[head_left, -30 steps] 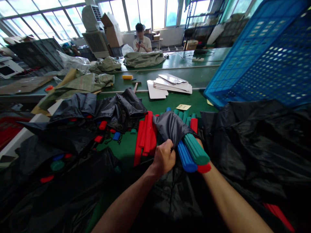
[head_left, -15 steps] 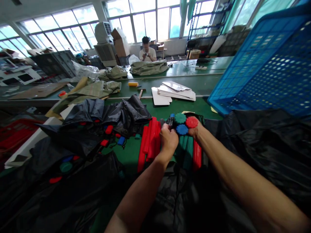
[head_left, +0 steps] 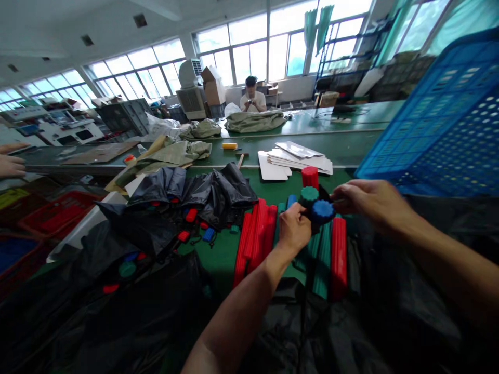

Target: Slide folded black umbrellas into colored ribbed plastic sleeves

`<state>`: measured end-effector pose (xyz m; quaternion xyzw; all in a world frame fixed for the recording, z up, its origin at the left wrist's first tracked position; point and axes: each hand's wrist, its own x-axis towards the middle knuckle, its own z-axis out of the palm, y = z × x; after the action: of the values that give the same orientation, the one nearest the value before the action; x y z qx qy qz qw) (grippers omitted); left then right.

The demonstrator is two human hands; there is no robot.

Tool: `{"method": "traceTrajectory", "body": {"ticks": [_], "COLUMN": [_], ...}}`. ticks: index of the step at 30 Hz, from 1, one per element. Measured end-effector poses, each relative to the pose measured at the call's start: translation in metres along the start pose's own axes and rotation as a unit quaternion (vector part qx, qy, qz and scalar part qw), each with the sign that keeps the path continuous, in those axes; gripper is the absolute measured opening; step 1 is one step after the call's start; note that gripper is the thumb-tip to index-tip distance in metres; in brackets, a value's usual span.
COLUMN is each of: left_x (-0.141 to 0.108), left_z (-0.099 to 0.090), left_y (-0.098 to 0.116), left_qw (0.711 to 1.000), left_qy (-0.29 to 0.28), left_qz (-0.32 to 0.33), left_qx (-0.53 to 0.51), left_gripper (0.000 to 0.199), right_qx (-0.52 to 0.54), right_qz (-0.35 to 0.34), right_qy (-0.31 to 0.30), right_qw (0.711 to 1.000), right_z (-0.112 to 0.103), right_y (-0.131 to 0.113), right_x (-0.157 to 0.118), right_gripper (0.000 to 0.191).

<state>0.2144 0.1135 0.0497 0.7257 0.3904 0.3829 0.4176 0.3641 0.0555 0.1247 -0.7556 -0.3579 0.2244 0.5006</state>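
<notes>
My left hand (head_left: 295,227) is closed round a black fabric bag (head_left: 316,227) at its mouth. Out of the bag show the scalloped ends of a green ribbed rod (head_left: 309,194) and a blue ribbed rod (head_left: 323,210). A red ribbed rod (head_left: 310,177) sticks up just behind them. To their right, my right hand (head_left: 360,200) pinches what looks like the bag's dark edge; its fingertips are partly hidden. Below the hands lie several loose red rods (head_left: 257,234), green rods (head_left: 323,259) and another red rod (head_left: 339,254).
Several filled black bags (head_left: 136,228) with coloured ends lie at left. White boards (head_left: 296,158) lie behind the hands. A blue plastic basket (head_left: 432,119) leans at right. Across the green table (head_left: 249,136) a person (head_left: 253,97) sits; another person's hand (head_left: 11,162) shows at far left.
The view has swung left. My right hand has left the red rod end and now pinches at the bag's right side. The red rod now stands behind the green and blue ends.
</notes>
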Motion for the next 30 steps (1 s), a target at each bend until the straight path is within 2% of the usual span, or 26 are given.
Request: {"method": "traceTrajectory", "body": {"ticks": [1, 2, 3, 4, 6, 7, 9, 12, 16, 19, 22, 25, 27, 30], "left_x": [-0.004, -0.007, -0.009, -0.010, -0.010, -0.010, -0.011, -0.018, -0.021, -0.011, 0.012, 0.041, 0.057, 0.071], "left_z": [0.003, 0.007, 0.010, 0.012, 0.015, 0.016, 0.015, 0.011, 0.012, 0.014, 0.010, -0.006, -0.019, -0.038], "left_y": [-0.002, -0.004, -0.004, -0.003, -0.001, 0.001, 0.002, 0.003, 0.001, 0.004, 0.016, 0.039, 0.057, 0.077], "left_qw": [1.000, 0.998, 0.996, 0.994, 0.993, 0.995, 0.999, 1.000, 1.000, 0.999, 0.999, 0.999, 0.998, 0.997], "left_qy": [0.006, 0.021, 0.040, 0.056, 0.067, 0.060, 0.030, -0.010, -0.001, 0.009, 0.016, 0.040, 0.057, 0.073], "left_qz": [-0.007, -0.022, -0.040, -0.056, -0.066, -0.058, -0.023, 0.014, -0.011, -0.027, -0.033, -0.020, 0.002, 0.013], "left_qx": [-0.026, -0.047, -0.062, -0.071, -0.069, -0.061, -0.038, -0.016, -0.026, -0.019, 0.001, -0.010, -0.035, -0.020], "left_gripper": [0.018, 0.016, 0.014, 0.013, 0.011, 0.012, 0.013, 0.014, 0.013, 0.014, 0.015, 0.016, 0.017, 0.016], "right_qx": [-0.084, -0.126, -0.137, -0.113, 0.030, 0.109, 0.190, 0.150, 0.015, -0.143, -0.191, -0.177, -0.112, -0.006], "right_qz": [0.004, 0.014, 0.032, 0.067, 0.154, 0.183, 0.199, 0.170, 0.136, 0.104, 0.084, 0.065, 0.051, 0.063], "right_qy": [0.060, 0.097, 0.109, 0.090, -0.009, -0.053, -0.089, -0.104, -0.150, -0.122, -0.075, -0.039, -0.027, -0.054], "right_qw": [0.995, 0.987, 0.984, 0.987, 0.988, 0.976, 0.957, 0.968, 0.979, 0.977, 0.975, 0.981, 0.992, 0.996], "right_z": [-0.010, -0.016, -0.020, -0.021, -0.016, -0.012, -0.006, -0.009, -0.015, -0.016, -0.024, -0.038, -0.044, -0.041], "right_y": [0.007, 0.015, 0.025, 0.035, 0.052, 0.059, 0.066, 0.068, 0.068, 0.062, 0.042, 0.014, -0.002, -0.012], "right_x": [-0.002, -0.003, -0.005, -0.007, -0.011, -0.012, -0.011, -0.007, -0.003, 0.007, 0.024, 0.032, 0.027, 0.015], "right_gripper": [0.012, 0.014, 0.017, 0.020, 0.022, 0.024, 0.031, 0.030, 0.015, 0.012, 0.022, 0.025, 0.026, 0.026]}}
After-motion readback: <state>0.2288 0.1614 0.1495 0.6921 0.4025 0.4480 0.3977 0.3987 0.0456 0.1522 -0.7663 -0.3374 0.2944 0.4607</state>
